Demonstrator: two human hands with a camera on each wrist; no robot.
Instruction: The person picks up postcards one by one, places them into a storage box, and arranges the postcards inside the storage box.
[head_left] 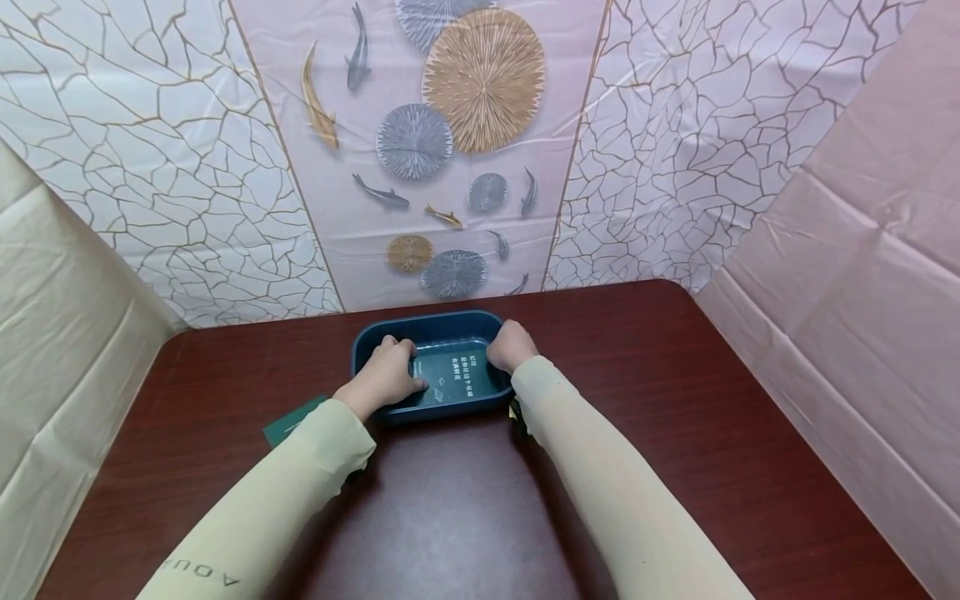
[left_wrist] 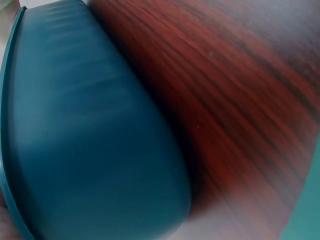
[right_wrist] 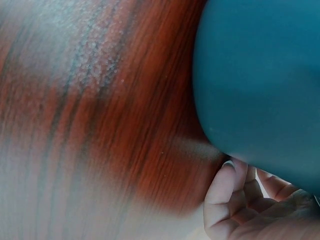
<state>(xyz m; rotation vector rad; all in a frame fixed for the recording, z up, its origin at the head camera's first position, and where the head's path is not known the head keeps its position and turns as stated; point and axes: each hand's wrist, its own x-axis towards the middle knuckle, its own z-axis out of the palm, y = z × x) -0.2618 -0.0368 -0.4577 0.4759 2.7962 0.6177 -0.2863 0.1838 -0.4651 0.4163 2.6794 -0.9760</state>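
Note:
A dark blue-green plastic tub [head_left: 446,409] with rounded corners stands near the table's far edge. Inside it lies a dark green booklet [head_left: 453,375] with white printed characters. My left hand [head_left: 382,377] reaches over the tub's left end and holds the booklet at its left side, the thumb on its lower part. At the tub's right end, my right hand [head_left: 513,346] grips the rim. The right wrist view shows the curled fingers [right_wrist: 220,185] against the tub's outer wall [right_wrist: 260,90]. Only the tub's outside [left_wrist: 90,130] fills the left wrist view; the left hand is mostly hidden there.
Another green card or booklet [head_left: 288,427] lies on the table left of the tub, partly under the left forearm. The dark red wood-grain table [head_left: 465,500] ends at a patterned cloth wall [head_left: 450,242], with plain cloth at both sides.

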